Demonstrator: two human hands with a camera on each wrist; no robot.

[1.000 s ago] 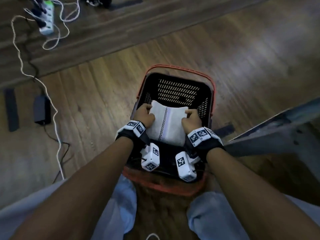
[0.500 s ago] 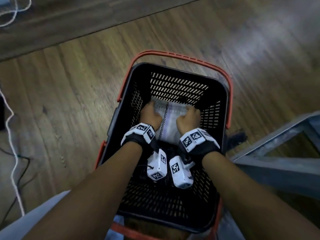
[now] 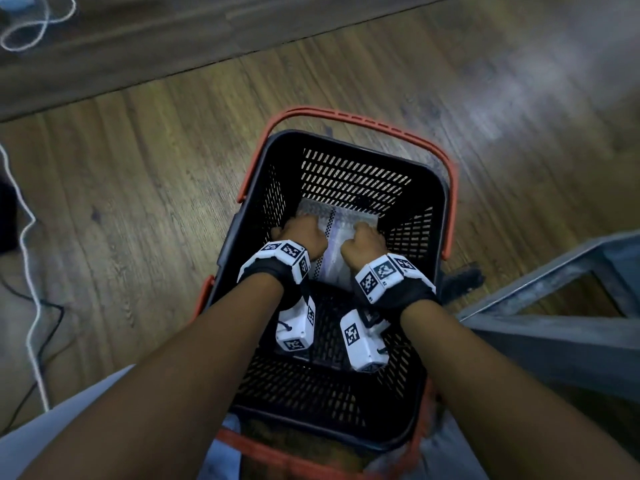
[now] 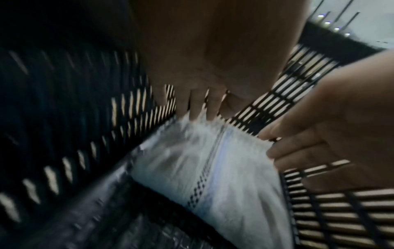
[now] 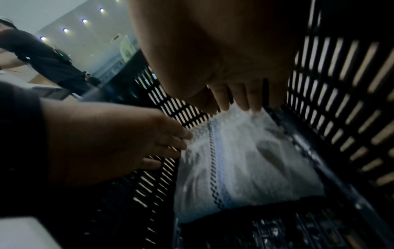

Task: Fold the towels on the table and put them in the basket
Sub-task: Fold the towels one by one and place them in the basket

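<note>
- Around us: a brown wooden plank floor (image 3: 145, 188) fills most of the head view, with a white cable (image 3: 29, 258) running down the left edge and a grey metal frame (image 3: 540, 306) at the lower right.
- The black slotted plastic basket with orange handles (image 3: 429, 188) sits at the centre of the head view, and both our forearms reach down into it; its slatted walls close in on the hands on every side.
- White tracking blocks strapped to our wrists hang over the near half of the basket floor and hide part of it in the head view.
- The folded white towel with a dotted black and blue stripe (image 3: 341, 230) lies on the basket floor, toward the far wall, in the upper middle of the basket.
- Our left hand (image 3: 300, 236) is at the towel's left edge; the left wrist view shows its fingers (image 4: 200, 104) straight, slightly apart, tips down on the cloth at the far corner.
- Our right hand (image 3: 363, 242) is at the right edge; its fingers (image 5: 241, 97) are likewise straight, tips meeting the towel's far corner.
- Whether either thumb is tucked under the cloth, we cannot tell; both wrist views are blurred.
</note>
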